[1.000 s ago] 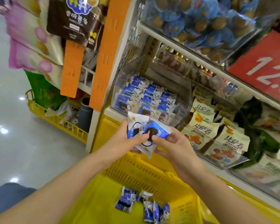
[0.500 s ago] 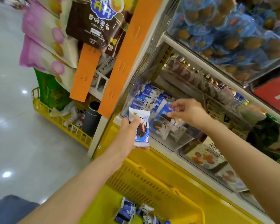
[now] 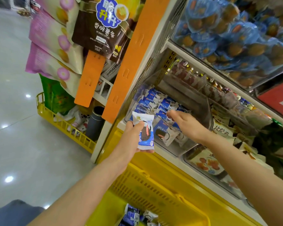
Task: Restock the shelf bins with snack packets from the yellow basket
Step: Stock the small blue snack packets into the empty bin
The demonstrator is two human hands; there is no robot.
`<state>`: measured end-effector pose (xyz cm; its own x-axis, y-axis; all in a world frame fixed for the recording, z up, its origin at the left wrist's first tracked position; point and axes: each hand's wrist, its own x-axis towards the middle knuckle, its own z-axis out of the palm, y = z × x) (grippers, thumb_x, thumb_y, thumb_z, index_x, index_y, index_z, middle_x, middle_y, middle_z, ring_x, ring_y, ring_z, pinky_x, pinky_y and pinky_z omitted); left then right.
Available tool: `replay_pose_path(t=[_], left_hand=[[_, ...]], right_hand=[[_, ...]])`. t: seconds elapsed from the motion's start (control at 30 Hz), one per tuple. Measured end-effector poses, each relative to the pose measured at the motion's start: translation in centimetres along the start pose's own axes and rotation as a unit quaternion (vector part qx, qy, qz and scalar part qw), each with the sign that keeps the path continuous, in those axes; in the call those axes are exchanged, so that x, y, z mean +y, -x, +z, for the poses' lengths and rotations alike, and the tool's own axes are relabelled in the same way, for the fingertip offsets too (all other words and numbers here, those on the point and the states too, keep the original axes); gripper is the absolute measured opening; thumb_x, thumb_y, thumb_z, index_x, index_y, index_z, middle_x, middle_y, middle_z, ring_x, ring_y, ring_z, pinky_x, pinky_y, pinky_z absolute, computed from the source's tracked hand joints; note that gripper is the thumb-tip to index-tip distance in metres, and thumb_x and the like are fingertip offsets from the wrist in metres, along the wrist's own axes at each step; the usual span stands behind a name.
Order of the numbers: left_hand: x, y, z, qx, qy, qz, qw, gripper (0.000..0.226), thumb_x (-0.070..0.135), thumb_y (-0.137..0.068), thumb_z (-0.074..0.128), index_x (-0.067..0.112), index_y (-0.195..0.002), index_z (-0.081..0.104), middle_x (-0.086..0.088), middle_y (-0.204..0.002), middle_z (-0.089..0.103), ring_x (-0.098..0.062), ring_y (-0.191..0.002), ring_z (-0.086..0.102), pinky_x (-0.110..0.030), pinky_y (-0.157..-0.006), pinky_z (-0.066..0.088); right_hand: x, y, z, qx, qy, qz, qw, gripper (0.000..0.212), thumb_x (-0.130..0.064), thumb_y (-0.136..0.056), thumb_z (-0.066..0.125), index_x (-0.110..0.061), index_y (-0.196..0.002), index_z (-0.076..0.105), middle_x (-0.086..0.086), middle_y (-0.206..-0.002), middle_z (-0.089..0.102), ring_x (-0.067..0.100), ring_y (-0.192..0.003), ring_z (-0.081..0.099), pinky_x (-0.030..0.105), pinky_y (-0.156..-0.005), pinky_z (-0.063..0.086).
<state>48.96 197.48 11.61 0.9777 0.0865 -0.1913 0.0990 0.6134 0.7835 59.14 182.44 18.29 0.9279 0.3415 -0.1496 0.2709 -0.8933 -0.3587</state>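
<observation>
My left hand (image 3: pixel 131 141) grips a blue-and-white snack packet (image 3: pixel 145 136) upright, just in front of the clear shelf bin (image 3: pixel 175 150). The bin holds several rows of the same blue packets (image 3: pixel 155 101). My right hand (image 3: pixel 182 119) reaches over the bin's front wall, and its fingertips are pinched together at the top edge of a packet inside. The yellow basket (image 3: pixel 153 185) stands below my arms, with a few more blue packets (image 3: pixel 134 216) on its bottom.
To the right, another clear bin (image 3: pixel 203 162) holds cream packets with orange print. An upper shelf bin (image 3: pixel 227 30) is full of blue-wrapped cakes. An orange upright (image 3: pixel 129 62) and hanging snack bags (image 3: pixel 96 25) are on the left. A second yellow basket (image 3: pixel 64 126) sits on the floor.
Both hands held packets together a second ago. My right hand then carried one packet into the bin and stays there. My left hand has lifted its packet toward the bin's front.
</observation>
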Motion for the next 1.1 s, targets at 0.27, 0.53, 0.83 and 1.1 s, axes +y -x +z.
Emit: replay_pose_path(t=[0.27,0.53,0.83,1.1], left_hand=[[-0.5,1.0,0.3,-0.093,-0.076,-0.017,0.993,0.02,0.015,-0.092,0.053,0.023,-0.11,0.056,-0.004,-0.106,0.066,-0.021,-0.089,0.068,-0.034,-0.069,0.059],[-1.0,1.7,-0.2,-0.125,-0.367,0.075,0.919,0.033,0.025,-0.072,0.078,0.024,-0.099,0.06,0.007,-0.097,0.066,-0.004,-0.084,0.065,-0.015,-0.064,0.05],[-0.9,4.3,1.1,-0.128,-0.426,0.196,0.874,0.026,0.03,-0.081,0.068,0.044,-0.098,0.054,0.019,-0.096,0.063,0.009,-0.091,0.058,-0.008,-0.066,0.046],[1.2,-1.3,4.6,-0.11,-0.572,0.332,0.742,0.038,0.037,-0.094,0.045,0.027,-0.131,0.041,0.012,-0.128,0.05,-0.004,-0.116,0.045,-0.022,-0.095,0.033]], right_hand=[[-1.9,6.8,2.2,0.085,-0.171,-0.062,0.98,0.039,-0.039,-0.093,0.048,-0.029,-0.131,0.042,-0.022,-0.111,0.053,-0.012,-0.091,0.053,0.001,-0.065,0.042],[-1.0,9.6,1.4,0.045,-0.019,-0.137,0.989,0.062,-0.037,-0.082,0.067,-0.039,-0.135,0.035,-0.024,-0.119,0.05,-0.016,-0.096,0.049,0.007,-0.088,0.038],[0.5,12.7,1.6,0.038,-0.007,-0.158,0.987,0.032,-0.045,-0.082,0.064,-0.038,-0.113,0.057,-0.026,-0.099,0.059,-0.011,-0.093,0.051,0.005,-0.078,0.04],[1.7,9.4,-5.9,0.157,0.074,-0.077,0.982,0.03,-0.031,-0.085,0.063,-0.029,-0.115,0.061,-0.018,-0.098,0.058,-0.005,-0.078,0.054,0.009,-0.062,0.041]])
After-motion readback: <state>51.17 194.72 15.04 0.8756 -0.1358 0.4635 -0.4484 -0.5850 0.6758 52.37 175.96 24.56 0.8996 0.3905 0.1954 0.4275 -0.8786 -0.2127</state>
